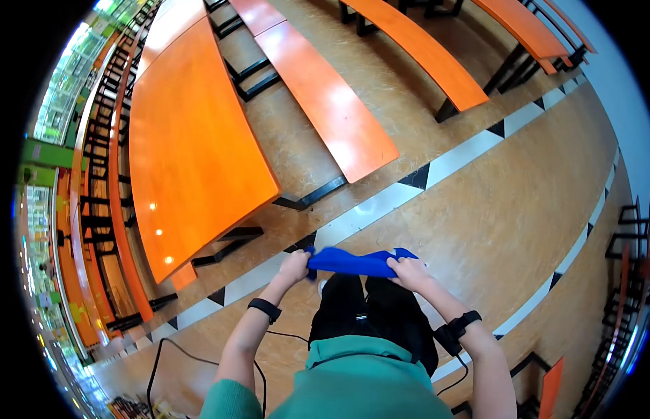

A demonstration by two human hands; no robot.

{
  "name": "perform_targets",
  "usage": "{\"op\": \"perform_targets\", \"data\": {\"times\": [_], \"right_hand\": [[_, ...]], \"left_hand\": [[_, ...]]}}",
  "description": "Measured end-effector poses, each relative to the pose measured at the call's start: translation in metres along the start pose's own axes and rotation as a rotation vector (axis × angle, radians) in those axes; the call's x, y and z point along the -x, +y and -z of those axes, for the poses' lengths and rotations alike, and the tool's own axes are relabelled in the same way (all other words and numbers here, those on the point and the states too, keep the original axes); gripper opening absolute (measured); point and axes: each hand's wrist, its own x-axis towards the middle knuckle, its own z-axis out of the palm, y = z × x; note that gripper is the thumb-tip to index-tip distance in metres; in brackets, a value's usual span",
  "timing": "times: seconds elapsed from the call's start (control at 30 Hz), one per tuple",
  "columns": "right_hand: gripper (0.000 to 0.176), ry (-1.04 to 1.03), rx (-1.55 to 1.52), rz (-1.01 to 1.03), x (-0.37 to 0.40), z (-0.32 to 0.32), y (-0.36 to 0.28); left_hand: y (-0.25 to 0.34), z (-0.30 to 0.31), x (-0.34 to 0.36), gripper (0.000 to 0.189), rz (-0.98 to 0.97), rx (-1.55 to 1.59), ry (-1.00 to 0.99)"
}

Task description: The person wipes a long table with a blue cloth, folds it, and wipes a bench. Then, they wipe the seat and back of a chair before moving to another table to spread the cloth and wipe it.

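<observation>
A blue cloth (354, 262) is stretched between both hands in front of my body, above the floor. My left hand (294, 267) grips its left end in a closed fist. Its right end is pinched in my right hand (408, 270). Both wrists carry black bands. The cloth looks rolled or bunched into a narrow strip. Below it I see my black trousers and green top.
A long orange table (192, 140) stands to the left, with an orange bench (325, 98) beside it and more benches (423, 52) further back. The wooden floor has a white stripe with black triangles (444, 164). A black cable (171, 349) lies near my feet.
</observation>
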Motion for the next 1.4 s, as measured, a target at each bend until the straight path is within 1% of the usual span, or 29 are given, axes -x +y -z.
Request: {"op": "perform_targets", "data": {"times": [0.03,0.1,0.13,0.2,0.27,0.3,0.4,0.43,0.5,0.53,0.57,0.6,0.63,0.67,0.7,0.77,0.8,0.83,0.9,0.93,1.0,1.03,1.07,1.1,1.17,1.23,1.3,1.37,1.4], "right_hand": [[0.035,-0.014,0.005,-0.005,-0.002,0.003,0.017],[0.034,-0.012,0.005,0.002,-0.011,0.010,0.045],[0.034,-0.046,0.042,-0.029,-0.019,0.016,0.055],[0.041,-0.087,0.064,-0.013,-0.038,0.026,0.074],[0.048,-0.154,0.038,0.007,-0.061,0.037,0.089],[0.048,-0.191,0.029,0.028,-0.075,0.054,0.090],[0.044,-0.219,0.014,0.034,-0.126,0.071,0.114],[0.042,-0.216,0.032,0.039,-0.153,0.074,0.129],[0.041,-0.219,0.124,0.052,-0.198,0.091,0.155],[0.041,-0.233,0.186,0.061,-0.226,0.110,0.160],[0.041,-0.232,0.242,0.070,-0.257,0.129,0.164],[0.041,-0.164,0.251,0.032,-0.289,0.150,0.169],[0.041,-0.106,0.258,-0.012,-0.316,0.168,0.177],[0.042,0.032,0.231,0.023,-0.345,0.180,0.193],[0.044,0.080,0.219,-0.054,-0.366,0.217,0.174],[0.051,0.384,0.068,0.071,-0.418,0.228,0.188],[0.056,0.466,0.098,0.141,-0.442,0.226,0.193],[0.061,0.553,0.126,0.216,-0.466,0.221,0.198],[0.063,0.557,0.214,0.279,-0.517,0.202,0.213],[0.065,0.535,0.251,0.294,-0.523,0.183,0.222],[0.063,0.371,0.387,0.276,-0.541,0.141,0.241],[0.062,0.279,0.453,0.264,-0.542,0.112,0.253],[0.060,0.287,0.477,0.291,-0.538,0.074,0.271],[0.055,0.407,0.430,0.275,-0.523,0.063,0.268],[0.051,0.378,0.392,0.212,-0.487,0.049,0.263],[0.048,0.177,0.292,0.255,-0.437,0.044,0.276],[0.046,0.016,0.265,0.316,-0.381,0.035,0.285],[0.044,-0.196,0.211,0.394,-0.328,0.026,0.295],[0.042,-0.455,0.209,0.397,-0.309,0.027,0.297]], "left_hand": [[0.019,0.008,-0.001,0.021,-0.013,0.048,0.087],[0.035,0.006,-0.008,0.029,-0.032,0.027,0.158],[0.041,0.007,-0.012,0.033,-0.016,0.036,0.181],[0.054,0.011,-0.023,0.041,0.018,0.057,0.237],[0.047,0.006,-0.043,0.039,-0.034,0.102,0.247],[0.043,0.009,-0.057,0.037,-0.062,0.121,0.258],[0.026,0.019,-0.114,0.037,0.089,0.310,0.247],[0.026,0.024,-0.139,0.032,0.186,0.368,0.326],[0.014,0.033,-0.190,0.030,0.315,0.459,0.362],[0.010,0.035,-0.216,0.026,0.355,0.478,0.475],[0.014,0.061,-0.238,0.025,0.465,0.495,0.563],[0.011,0.083,-0.263,0.024,0.464,0.480,0.664],[-0.004,0.089,-0.290,0.027,0.457,0.432,0.703],[0.002,0.126,-0.305,0.030,0.495,0.417,0.707],[-0.009,0.139,-0.329,0.035,0.459,0.393,0.809],[-0.017,0.179,-0.362,0.050,0.424,0.365,0.865],[-0.018,0.190,-0.380,0.055,0.421,0.334,0.926],[-0.025,0.190,-0.400,0.057,0.448,0.320,0.918],[-0.049,0.168,-0.437,0.055,0.327,0.153,0.939],[-0.052,0.142,-0.443,0.054,0.319,0.103,0.839],[-0.065,0.105,-0.464,0.052,0.273,-0.018,0.686],[-0.058,0.087,-0.461,0.050,0.306,-0.050,0.540],[-0.050,0.060,-0.454,0.051,0.341,-0.035,0.543],[-0.041,0.036,-0.448,0.053,0.379,-0.023,0.554],[-0.008,0.009,-0.427,0.056,0.477,0.090,0.623],[0.027,-0.033,-0.403,0.058,0.530,0.149,0.631],[0.061,-0.067,-0.365,0.058,0.569,0.179,0.545],[0.099,-0.088,-0.329,0.051,0.635,0.224,0.426],[0.113,-0.116,-0.308,0.045,0.610,0.296,0.307]]}}
